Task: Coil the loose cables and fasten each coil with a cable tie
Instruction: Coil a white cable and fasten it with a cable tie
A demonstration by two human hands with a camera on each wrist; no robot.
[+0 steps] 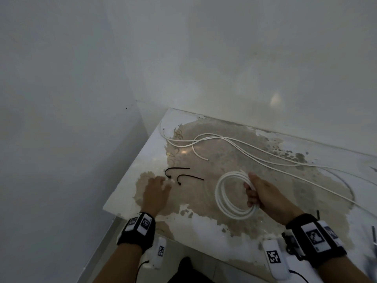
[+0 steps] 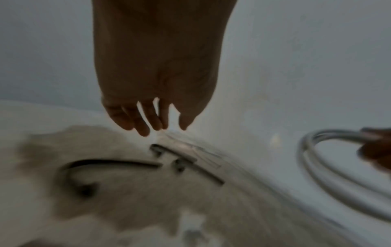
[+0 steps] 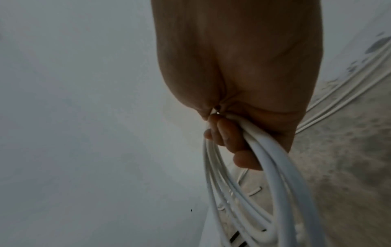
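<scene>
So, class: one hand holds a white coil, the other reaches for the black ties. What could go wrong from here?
1. The right hand grips the white coil at one spot only; loops may spring apart.
2. The left hand is open beside two black cable ties lying close together; it may snag both.

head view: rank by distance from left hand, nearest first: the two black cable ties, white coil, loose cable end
1. Cable ties, just beyond the left hand; too close to split.
2. White coil, to the right, gripped by the right hand.
3. Loose cable end, farther back.

White coil (image 1: pixel 234 193) held; 2 ties (image 1: pixel 184 176) maybe flat.
</scene>
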